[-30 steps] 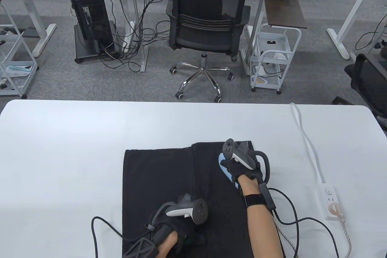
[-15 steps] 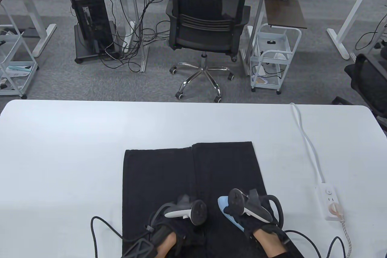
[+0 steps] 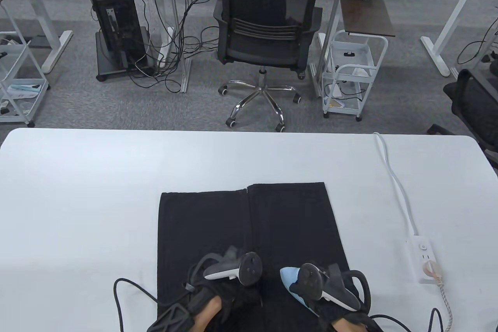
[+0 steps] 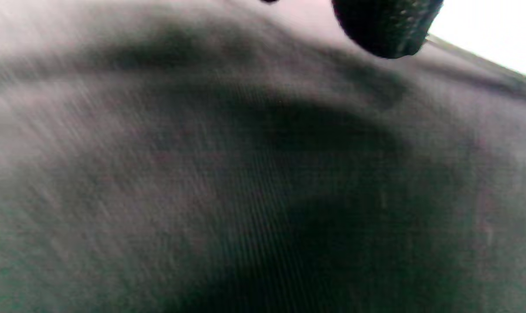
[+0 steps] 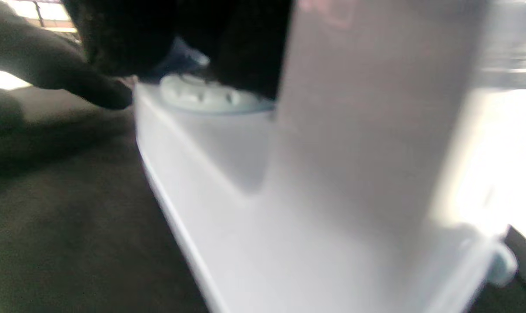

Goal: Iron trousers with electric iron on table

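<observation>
Our right hand grips the iron; our left hand presses the trousers, fingers hidden; we should glide slowly, keeping cloth taut

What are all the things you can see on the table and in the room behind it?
table: one, white, across the front
trousers: one pair, black, flat on the table's near middle
iron: one, light blue and white, on the trousers' right leg
power strip: one, white, right side of the table, a plug in it
office chair: one, black, on the floor behind the table
trolley: one, white, right of the chair
computer tower: one, black, on the floor at back left
left hand: one, black glove, rests on the trousers; fingers hidden
right hand: one, black glove, on the iron's handle; fingers hidden by the tracker
</observation>
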`<state>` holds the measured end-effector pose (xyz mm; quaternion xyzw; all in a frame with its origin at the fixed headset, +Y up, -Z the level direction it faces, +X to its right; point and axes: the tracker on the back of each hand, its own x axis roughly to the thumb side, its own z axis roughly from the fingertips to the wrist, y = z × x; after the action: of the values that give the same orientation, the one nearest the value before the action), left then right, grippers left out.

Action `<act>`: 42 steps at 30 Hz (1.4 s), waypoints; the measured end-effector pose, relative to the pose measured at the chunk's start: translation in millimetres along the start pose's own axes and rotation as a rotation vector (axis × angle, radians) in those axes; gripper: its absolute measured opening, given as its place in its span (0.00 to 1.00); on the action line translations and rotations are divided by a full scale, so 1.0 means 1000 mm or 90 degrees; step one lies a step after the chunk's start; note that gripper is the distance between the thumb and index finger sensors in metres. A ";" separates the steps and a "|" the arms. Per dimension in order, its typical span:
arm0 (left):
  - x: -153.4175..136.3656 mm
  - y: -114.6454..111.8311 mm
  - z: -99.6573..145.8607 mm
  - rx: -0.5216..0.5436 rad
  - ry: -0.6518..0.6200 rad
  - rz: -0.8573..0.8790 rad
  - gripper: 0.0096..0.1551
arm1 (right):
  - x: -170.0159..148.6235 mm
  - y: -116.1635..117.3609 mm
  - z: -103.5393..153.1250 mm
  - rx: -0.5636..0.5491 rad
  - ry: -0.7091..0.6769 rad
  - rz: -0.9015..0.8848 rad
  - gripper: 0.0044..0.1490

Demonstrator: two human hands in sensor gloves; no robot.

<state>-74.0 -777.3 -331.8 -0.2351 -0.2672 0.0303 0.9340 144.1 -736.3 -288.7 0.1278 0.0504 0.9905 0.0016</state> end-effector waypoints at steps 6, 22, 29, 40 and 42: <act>-0.071 0.037 0.050 0.073 0.078 0.067 0.52 | 0.055 -0.054 0.007 -0.084 -0.097 -0.029 0.37; -0.184 -0.018 0.055 -0.045 0.288 0.121 0.54 | 0.185 0.013 -0.019 0.048 -0.279 0.033 0.37; -0.191 -0.021 0.058 -0.029 0.278 0.172 0.54 | 0.196 0.017 -0.047 0.063 -0.261 0.085 0.39; -0.191 -0.022 0.059 -0.039 0.276 0.187 0.54 | 0.200 0.005 -0.148 0.068 -0.147 0.075 0.39; -0.191 -0.022 0.059 -0.040 0.276 0.187 0.54 | 0.200 0.003 -0.167 0.065 -0.128 0.071 0.39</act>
<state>-269.0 -806.8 -370.4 -0.3010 -0.0243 0.1064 0.9474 -91.5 -752.7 -398.2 0.2291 0.0932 0.9674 -0.0551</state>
